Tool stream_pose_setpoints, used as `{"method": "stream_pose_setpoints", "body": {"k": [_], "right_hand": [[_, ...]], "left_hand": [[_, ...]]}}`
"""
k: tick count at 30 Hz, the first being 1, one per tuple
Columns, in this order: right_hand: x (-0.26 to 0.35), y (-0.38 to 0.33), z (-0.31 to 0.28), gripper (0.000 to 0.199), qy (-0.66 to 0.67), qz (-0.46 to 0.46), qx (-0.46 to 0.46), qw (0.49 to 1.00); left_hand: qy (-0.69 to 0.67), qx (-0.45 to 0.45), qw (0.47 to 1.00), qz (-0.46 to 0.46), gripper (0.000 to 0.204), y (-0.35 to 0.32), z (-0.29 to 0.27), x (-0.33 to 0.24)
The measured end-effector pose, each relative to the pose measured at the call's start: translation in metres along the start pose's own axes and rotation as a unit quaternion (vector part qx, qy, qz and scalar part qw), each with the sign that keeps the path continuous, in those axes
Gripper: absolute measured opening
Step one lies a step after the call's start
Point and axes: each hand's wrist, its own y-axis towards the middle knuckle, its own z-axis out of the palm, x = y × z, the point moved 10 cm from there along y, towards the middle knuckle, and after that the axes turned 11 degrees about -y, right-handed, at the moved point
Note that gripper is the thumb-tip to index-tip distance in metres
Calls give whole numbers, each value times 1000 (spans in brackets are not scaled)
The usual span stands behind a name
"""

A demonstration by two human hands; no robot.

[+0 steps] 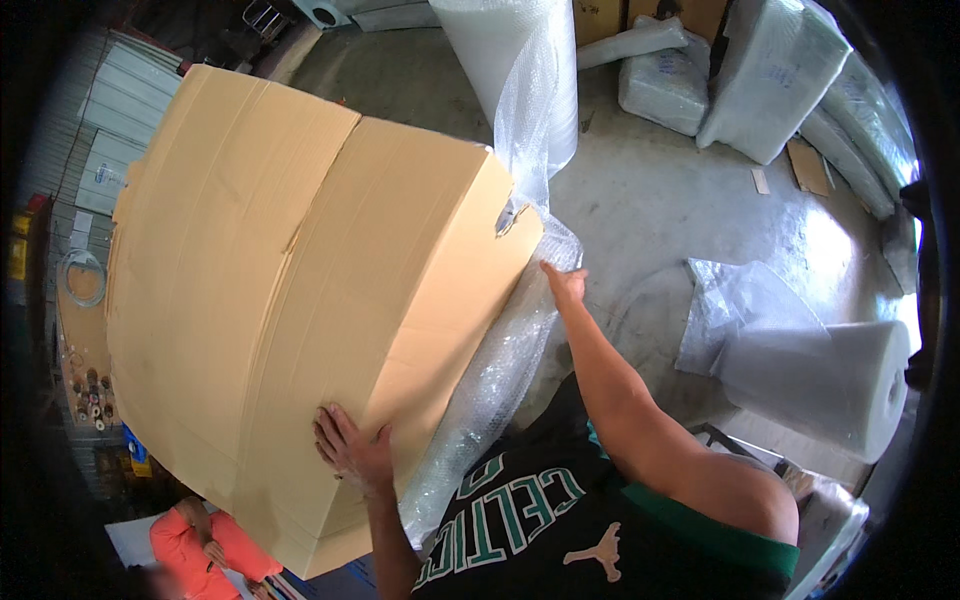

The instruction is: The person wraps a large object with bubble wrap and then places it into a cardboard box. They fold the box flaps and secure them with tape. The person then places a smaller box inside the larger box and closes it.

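Note:
A large brown cardboard sheet, folded down along its near right side, stands in front of me. My left hand lies flat on it near its lower right part, fingers spread. Along the folded side runs a long strip of clear bubble wrap, which reaches up to a tall roll of bubble wrap behind the cardboard. My right hand, arm stretched forward, grips the strip's outer edge near the cardboard's torn corner; part of its fingers is hidden. What the cardboard covers cannot be seen.
Several wrapped packages stand at the back right. A second roll of bubble wrap lies on the grey floor to the right. A person in an orange shirt is at the lower left. Cardboard scraps lie near the packages.

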Motion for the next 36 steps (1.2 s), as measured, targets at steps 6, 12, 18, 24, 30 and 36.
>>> {"method": "stream_pose_setpoints", "body": {"k": [6, 12, 18, 24, 30, 36], "right_hand": [[-4, 12, -7, 54, -23, -152, 75, 985], [31, 15, -52, 57, -160, -266, -96, 946], [93, -51, -5, 15, -172, -567, 182, 784], [103, -80, 48, 63, -432, -594, 158, 660], [109, -80, 60, 80, -497, -529, 214, 653], [102, -77, 74, 92, -518, -574, 191, 605]], "left_hand": [[-1, 0, 1000, 20, 122, 4, -8, -4], [4, -7, 1000, 6, 117, 2, -9, 1], [-40, -30, 999, -6, 110, 2, -14, 4], [-33, -79, 996, -39, 106, -12, -19, 8], [3, -129, 988, -80, 104, -34, -13, 10], [52, -51, 997, -24, 111, -36, 3, 42]]}}
